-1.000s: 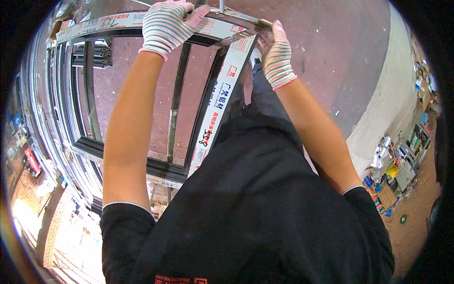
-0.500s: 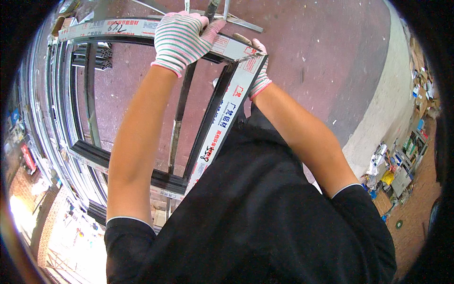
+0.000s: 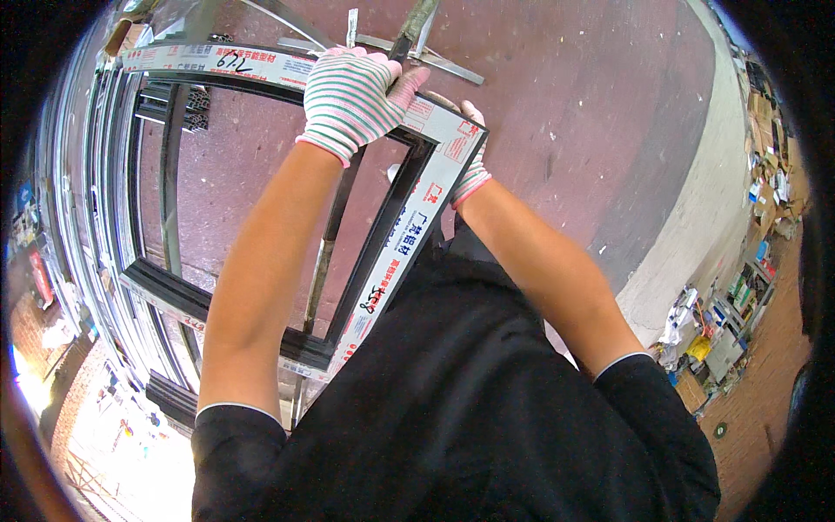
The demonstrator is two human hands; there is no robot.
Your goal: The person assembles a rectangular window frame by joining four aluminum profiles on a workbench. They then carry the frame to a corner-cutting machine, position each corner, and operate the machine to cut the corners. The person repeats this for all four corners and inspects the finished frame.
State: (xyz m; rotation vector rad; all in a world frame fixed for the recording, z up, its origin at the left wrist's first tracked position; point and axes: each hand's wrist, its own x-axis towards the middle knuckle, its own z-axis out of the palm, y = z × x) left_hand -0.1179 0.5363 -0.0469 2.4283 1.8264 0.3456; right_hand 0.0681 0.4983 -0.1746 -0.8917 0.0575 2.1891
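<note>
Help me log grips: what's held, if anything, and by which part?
Black rectangular metal frame with white film: the striped-gloved left hand grips the far bar near the right corner; the right hand is at that corner, hold hidden.

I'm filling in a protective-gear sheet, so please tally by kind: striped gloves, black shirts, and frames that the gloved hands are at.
Striped gloves: 2, on the left hand and right hand
Black shirt: 1
Frame: 1
Total: 4
</note>
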